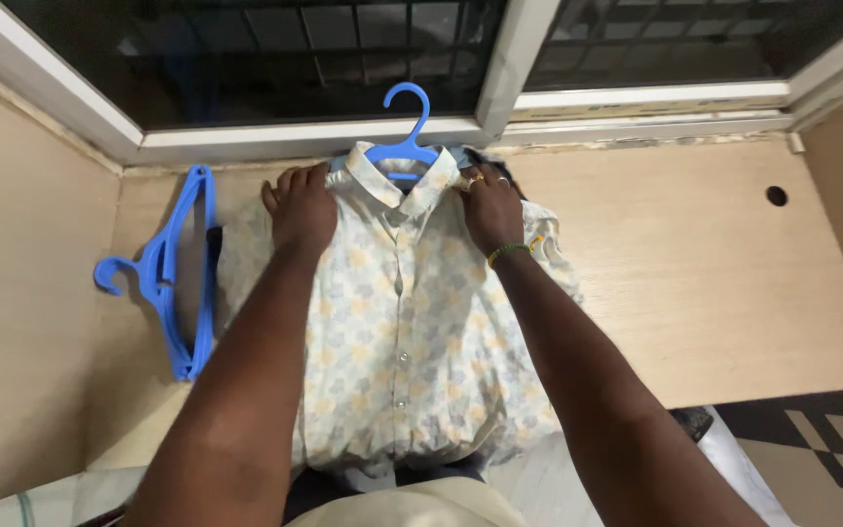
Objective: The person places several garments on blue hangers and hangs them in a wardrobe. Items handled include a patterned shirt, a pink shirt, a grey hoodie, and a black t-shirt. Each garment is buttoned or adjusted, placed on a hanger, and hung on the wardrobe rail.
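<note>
A pale shirt with a yellow and grey flower print lies flat on a light wooden surface, collar towards the window. A blue plastic hanger sits inside its collar, hook pointing away from me. My left hand presses on the shirt's left shoulder, fingers closed over the fabric. On the right shoulder rests my right hand, gripping the cloth there; it wears a ring and a green wrist band.
Several blue hangers lie stacked at the left of the surface near a side wall. A window frame runs along the far edge. A round hole is at the right. A patterned mat lies lower right.
</note>
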